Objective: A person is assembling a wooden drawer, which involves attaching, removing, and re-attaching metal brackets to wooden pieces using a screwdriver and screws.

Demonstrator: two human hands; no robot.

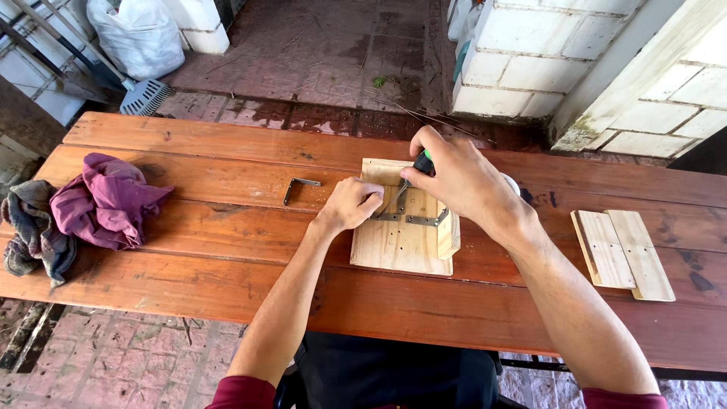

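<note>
Near the frame's centre, the right hand (pixel 462 182) is closed around a screwdriver (pixel 415 171), tip down on a metal bracket (pixel 413 218) on the wooden board (pixel 397 246); the left hand (pixel 350 203), fingers curled, pins the bracket. Keeping the shaft upright and pressing firmly should stop it slipping.

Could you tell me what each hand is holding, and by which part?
The right hand grips a screwdriver by its handle. The left hand holds nothing; it rests on the wooden board.

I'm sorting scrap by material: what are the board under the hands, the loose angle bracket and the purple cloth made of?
The board looks like pale unfinished wood, with grain and drilled holes. The angle bracket seems bare grey metal, thin and dull. The purple cloth is soft crumpled fabric; its fibre cannot be told.
</note>
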